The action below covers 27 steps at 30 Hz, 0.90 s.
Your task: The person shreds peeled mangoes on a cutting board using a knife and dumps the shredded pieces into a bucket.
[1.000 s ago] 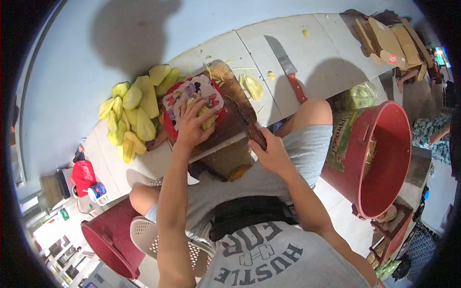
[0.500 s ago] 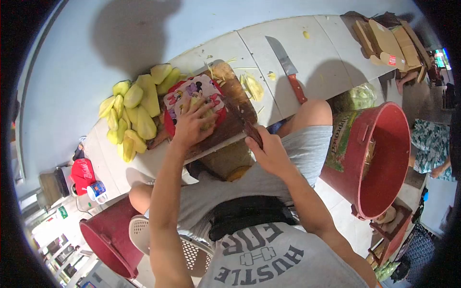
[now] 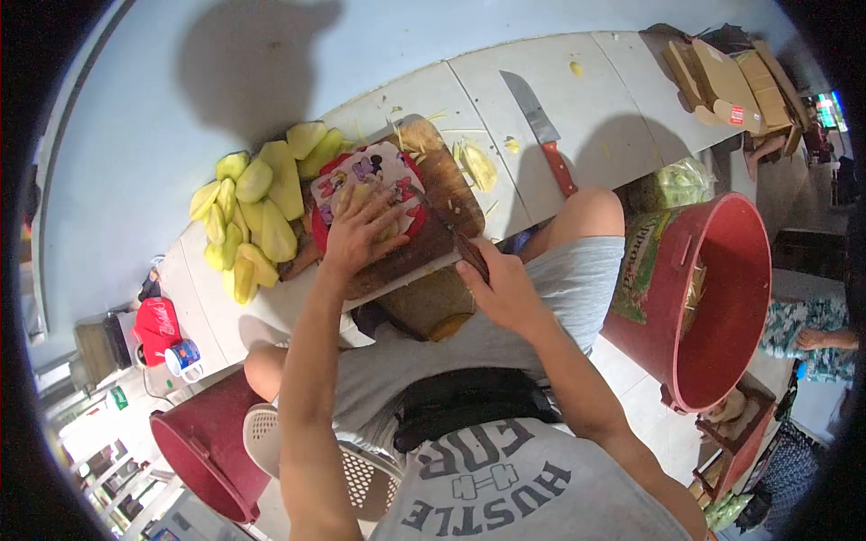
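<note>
My left hand lies with fingers spread over a pale green piece on a patterned cloth with a red border. Under the cloth is a wooden cutting board. My right hand is closed around the dark handle of a knife; its blade points toward the cloth and is hard to see against the board. Several peeled green fruits are piled left of the board. Thin shreds and a cut piece lie on the tiles to its right.
A large knife with a red-orange handle lies on the tiled counter. A red bin stands at the right, another red bin at lower left. Cardboard sits at the far right, and another person's arm shows there.
My right hand and its knife have shifted slightly left. My left hand's fingers lie flatter and more spread on the piece. The other person at the right has moved lower in view.
</note>
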Tool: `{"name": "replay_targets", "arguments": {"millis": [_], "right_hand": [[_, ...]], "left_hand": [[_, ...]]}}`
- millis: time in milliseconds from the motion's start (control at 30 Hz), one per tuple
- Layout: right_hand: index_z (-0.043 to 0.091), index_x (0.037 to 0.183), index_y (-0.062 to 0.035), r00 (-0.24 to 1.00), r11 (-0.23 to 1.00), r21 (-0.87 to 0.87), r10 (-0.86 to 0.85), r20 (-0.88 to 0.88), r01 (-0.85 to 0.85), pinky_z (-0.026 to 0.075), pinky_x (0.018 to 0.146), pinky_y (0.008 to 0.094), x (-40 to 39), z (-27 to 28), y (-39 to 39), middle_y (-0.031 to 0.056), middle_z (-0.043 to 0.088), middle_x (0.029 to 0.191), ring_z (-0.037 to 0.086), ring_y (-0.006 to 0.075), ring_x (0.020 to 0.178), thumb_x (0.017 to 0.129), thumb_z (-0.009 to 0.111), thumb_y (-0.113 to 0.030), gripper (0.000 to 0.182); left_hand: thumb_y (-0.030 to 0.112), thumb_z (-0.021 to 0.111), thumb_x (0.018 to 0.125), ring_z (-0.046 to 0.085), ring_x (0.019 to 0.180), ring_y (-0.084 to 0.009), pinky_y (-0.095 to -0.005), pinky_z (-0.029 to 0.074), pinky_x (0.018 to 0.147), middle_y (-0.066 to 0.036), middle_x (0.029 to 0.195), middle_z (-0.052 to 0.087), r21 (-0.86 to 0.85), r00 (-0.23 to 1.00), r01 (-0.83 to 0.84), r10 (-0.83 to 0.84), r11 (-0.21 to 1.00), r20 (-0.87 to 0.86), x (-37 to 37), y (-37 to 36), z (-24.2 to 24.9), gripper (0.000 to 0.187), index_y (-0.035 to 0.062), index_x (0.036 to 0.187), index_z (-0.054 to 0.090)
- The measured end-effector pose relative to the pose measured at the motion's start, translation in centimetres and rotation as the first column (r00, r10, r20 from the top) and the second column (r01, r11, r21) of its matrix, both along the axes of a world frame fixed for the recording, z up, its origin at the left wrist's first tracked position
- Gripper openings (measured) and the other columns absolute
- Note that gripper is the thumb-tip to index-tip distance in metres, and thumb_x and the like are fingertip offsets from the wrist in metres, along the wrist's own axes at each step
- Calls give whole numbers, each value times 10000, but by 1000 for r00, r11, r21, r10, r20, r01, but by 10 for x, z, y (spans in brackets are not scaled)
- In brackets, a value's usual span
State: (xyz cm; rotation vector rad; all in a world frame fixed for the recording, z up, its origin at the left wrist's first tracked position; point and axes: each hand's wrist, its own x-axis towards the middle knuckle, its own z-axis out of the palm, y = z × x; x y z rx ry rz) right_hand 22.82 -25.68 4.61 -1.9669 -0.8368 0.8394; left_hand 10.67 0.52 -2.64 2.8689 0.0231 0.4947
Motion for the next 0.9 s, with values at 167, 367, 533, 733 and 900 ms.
{"name": "replay_targets", "arguments": {"millis": [167, 367, 533, 733, 900], "right_hand": [[525, 1184, 82, 983, 986, 159, 24, 182, -54, 506, 791, 543, 2, 4, 20, 315, 660, 932, 636, 505, 903, 950, 617, -245, 413], [496, 1083, 36, 911, 976, 65, 170, 375, -209, 518, 767, 560, 3, -16, 62, 285, 649, 894, 648, 476, 847, 977, 583, -262, 329], [485, 1099, 28, 912, 971, -27, 234, 336, -239, 511, 768, 554, 1, -37, 70, 283, 649, 914, 641, 481, 871, 986, 573, -261, 322], [477, 1088, 17, 915, 964, -42, 263, 307, -263, 504, 768, 549, 6, -38, 68, 280, 649, 934, 639, 487, 880, 986, 577, -242, 296], [478, 1065, -1, 882, 960, -122, 281, 378, -253, 532, 702, 549, 1, -14, 79, 264, 651, 909, 649, 486, 802, 989, 573, -261, 287]], "left_hand": [[192, 805, 756, 516, 1239, -356, -516, 407, 1078, -144, 1316, 588, -311, 831, -490, 544, 814, 117, -35, -17, 9, 405, 115, 1142, 710], [79, 772, 757, 535, 1152, -375, -453, 464, 999, -151, 1226, 608, -332, 836, -530, 547, 780, -51, -44, -43, 26, 390, 76, 1140, 696], [75, 741, 789, 539, 1143, -385, -452, 456, 1006, -153, 1223, 617, -237, 861, -504, 504, 830, -69, -38, -36, 24, 365, 76, 1151, 697], [54, 742, 772, 545, 1080, -397, -461, 483, 941, -163, 1193, 617, -172, 880, -474, 459, 864, -122, -27, -36, 36, 391, 88, 1158, 694], [64, 735, 775, 548, 1054, -421, -474, 489, 914, -194, 1187, 606, -167, 873, -473, 435, 865, -220, -12, -34, 41, 398, 82, 1169, 684]]}}
